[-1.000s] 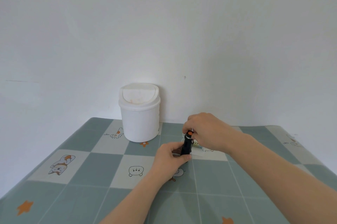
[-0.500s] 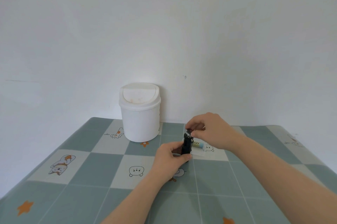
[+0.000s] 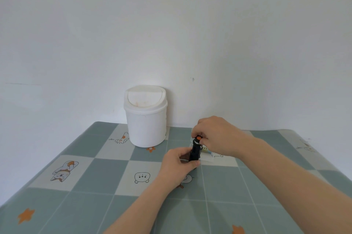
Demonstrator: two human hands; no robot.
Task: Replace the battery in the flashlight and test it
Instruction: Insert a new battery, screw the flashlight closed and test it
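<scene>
Nearest the camera, two bare forearms enter from the bottom edge and reach forward over a table [image 3: 91, 172] covered in a grey-green and pale checked cloth printed with small cartoon animals and orange stars. Left hand [image 3: 176, 165] sits near the middle of the table, fingers curled around the lower part of a small black flashlight [image 3: 194, 152], thumb pressed on its near side; grip is closed on the body, holding it roughly upright with a slight tilt. Base of the flashlight is hidden in that hand (cannot tell whether it touches the cloth). Right hand [image 3: 217, 135] comes in from the right and sits just beyond and above the left, fingers bunched down over the top end of the flashlight. An orange end piece [image 3: 198, 138] shows at that top end, pinched between the right thumb and fingertips; hand is closed on it. Whether this piece is seated on the body or apart from it cannot be resolved at this size. Just right of the flashlight, partly under the right hand, a small light-coloured object with yellowish marking [image 3: 205, 149] lies on a pale square of the cloth; too small and too covered to identify. Farther back and to the left, a white bin with a swing lid [image 3: 145, 117] stands upright at the far edge of the table, against the plain white wall [image 3: 171, 24].
</scene>
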